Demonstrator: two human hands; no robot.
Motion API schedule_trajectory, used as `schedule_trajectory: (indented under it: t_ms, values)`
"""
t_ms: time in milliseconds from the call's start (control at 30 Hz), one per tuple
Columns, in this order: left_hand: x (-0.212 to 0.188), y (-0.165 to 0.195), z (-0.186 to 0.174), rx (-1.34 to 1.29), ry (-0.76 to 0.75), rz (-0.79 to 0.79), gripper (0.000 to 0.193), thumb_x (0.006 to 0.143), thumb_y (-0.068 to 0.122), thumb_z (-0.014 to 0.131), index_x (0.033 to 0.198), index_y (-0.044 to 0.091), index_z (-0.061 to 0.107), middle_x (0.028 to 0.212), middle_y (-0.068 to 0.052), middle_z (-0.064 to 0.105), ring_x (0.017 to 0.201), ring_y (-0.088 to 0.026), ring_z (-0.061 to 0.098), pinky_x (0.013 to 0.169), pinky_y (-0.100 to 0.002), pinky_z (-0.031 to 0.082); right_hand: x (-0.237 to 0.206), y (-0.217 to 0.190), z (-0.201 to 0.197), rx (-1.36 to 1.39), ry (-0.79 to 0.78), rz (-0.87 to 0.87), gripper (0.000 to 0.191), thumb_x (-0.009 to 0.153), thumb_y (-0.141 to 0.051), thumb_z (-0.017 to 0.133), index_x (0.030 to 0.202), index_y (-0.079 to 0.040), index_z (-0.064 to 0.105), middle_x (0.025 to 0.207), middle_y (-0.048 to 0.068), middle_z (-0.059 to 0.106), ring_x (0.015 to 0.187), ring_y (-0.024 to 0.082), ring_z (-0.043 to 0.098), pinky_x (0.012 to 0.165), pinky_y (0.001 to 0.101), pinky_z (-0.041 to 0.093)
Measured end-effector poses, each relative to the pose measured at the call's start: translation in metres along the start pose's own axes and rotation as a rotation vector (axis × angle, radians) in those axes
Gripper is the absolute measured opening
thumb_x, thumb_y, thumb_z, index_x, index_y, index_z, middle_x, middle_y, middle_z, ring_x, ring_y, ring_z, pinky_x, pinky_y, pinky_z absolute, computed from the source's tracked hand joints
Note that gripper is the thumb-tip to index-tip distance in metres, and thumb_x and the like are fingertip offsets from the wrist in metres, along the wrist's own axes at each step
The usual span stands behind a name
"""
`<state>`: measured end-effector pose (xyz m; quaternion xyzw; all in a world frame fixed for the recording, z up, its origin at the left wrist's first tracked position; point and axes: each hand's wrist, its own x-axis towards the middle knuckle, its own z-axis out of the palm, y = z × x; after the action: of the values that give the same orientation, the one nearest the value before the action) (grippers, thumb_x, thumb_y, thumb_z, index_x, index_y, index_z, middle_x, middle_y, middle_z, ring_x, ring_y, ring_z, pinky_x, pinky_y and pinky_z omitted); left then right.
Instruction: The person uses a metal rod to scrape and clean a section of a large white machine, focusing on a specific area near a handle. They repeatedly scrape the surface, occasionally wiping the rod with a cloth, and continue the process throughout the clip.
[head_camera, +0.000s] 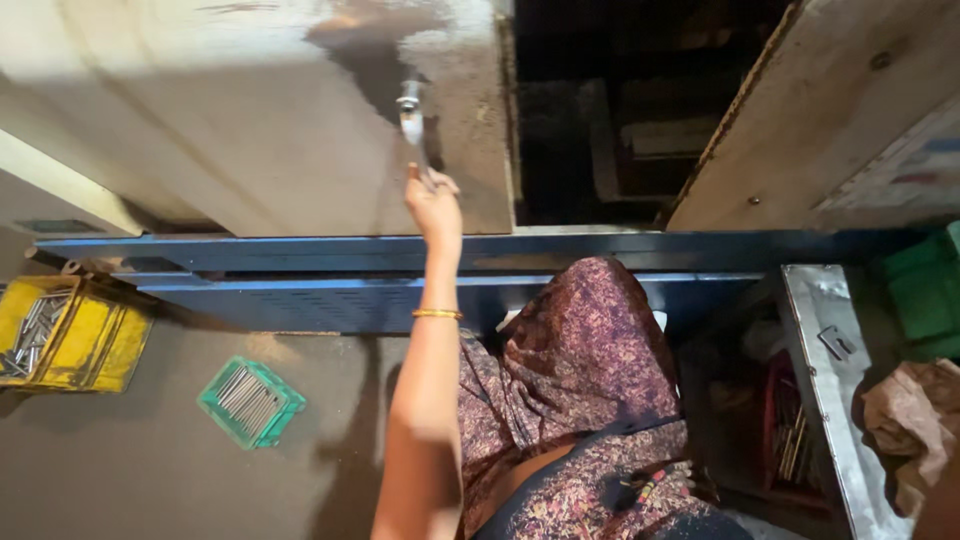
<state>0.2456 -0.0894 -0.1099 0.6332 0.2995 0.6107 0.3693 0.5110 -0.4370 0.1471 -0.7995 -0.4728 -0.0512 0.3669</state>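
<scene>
My left hand (433, 204) reaches forward with the arm stretched out and a gold bangle (437, 314) on the wrist. It grips the handle of a small metal tool (410, 112) that looks like a hammer. The tool's head rests against the face of a large pale wooden panel (250, 120), near a dark stain at its upper right. My right hand is out of sight. My knee in purple patterned cloth (590, 340) is just right of the arm.
A long blue metal beam (300, 250) lies below the panel. On the floor stand a yellow crate (100, 345) and a small green basket (250, 402), both holding metal pins. A dark gap (610, 110), an open metal box (825, 350), a green crate (925, 290) and a crumpled cloth (910, 410) are at right.
</scene>
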Motion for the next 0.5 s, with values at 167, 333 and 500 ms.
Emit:
schedule_trajectory:
  t_ms: [167, 333, 500]
  values:
    - [-0.031, 0.01, 0.039, -0.095, -0.15, 0.023, 0.024, 0.083, -0.015, 0.047, 0.076, 0.004, 0.059, 0.071, -0.005, 0.061, 0.07, -0.017, 0.061, 0.067, -0.03, 0.05, -0.059, 0.081, 0.038, 0.198, -0.138, 0.306, 0.043, 0.096, -0.008, 0.062, 0.138, -0.008, 0.054, 0.111, 0.014, 0.073, 0.086, 0.026, 0.061, 0.061, 0.0443, 0.041]
    - [-0.058, 0.02, 0.085, -0.227, -0.276, -0.154, 0.023, 0.089, -0.012, 0.045, 0.078, 0.005, 0.056, 0.069, -0.003, 0.059, 0.065, -0.013, 0.057, 0.062, -0.029, 0.047, -0.133, 0.147, 0.149, 0.501, -0.231, 0.252, 0.03, 0.093, -0.001, 0.056, 0.122, -0.003, 0.056, 0.109, 0.009, 0.069, 0.098, 0.014, 0.06, 0.084, 0.0274, 0.049]
    - [-0.088, 0.022, 0.128, -0.303, -0.412, -0.083, 0.022, 0.091, -0.012, 0.047, 0.079, 0.004, 0.056, 0.077, -0.003, 0.059, 0.071, -0.015, 0.061, 0.067, -0.029, 0.049, -0.176, 0.19, 0.196, 0.621, -0.211, 0.501, 0.034, 0.092, -0.001, 0.062, 0.126, -0.002, 0.06, 0.103, 0.007, 0.07, 0.088, 0.015, 0.063, 0.075, 0.0307, 0.051]
